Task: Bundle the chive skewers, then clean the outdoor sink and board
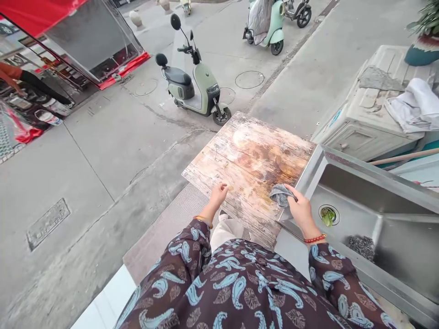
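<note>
A dark shirt (254, 292) patterned with blue paisley and brownish leaves fills the bottom of the view, its two sleeves reaching forward. The right hand (302, 211) has its fingers clamped on one gray cloth (280, 195); the left hand (218, 196) has its fingers curled above the near side of the table (247, 164), thumb close to the index finger, though I cannot tell whether the tips meet.

The cloth is mid-gray and mottled, crumpled into a soft bundle with darker folds. It is at the right side of the table, just beside the sink (363, 170); whether it touches the wood is unclear. The table's planks are pale, worn and rough, with a broad brown stain toward the right, and their grain runs from upper left to lower right.

Counting: one table, one metal sink, one clump of green leaves (328, 217) at its drain, one dark mesh scrubber (361, 246) on its bottom, two wristbands: a gold-colored bangle (203, 221) on the left, a red beaded bracelet (315, 239) on the right. One gray-green scooter (206, 87) stands on the pavement beyond.

The cloth's bunched end points left, toward the left hand; its long axis lies roughly crosswise in the view, the gathered end in the right fingers.
</note>
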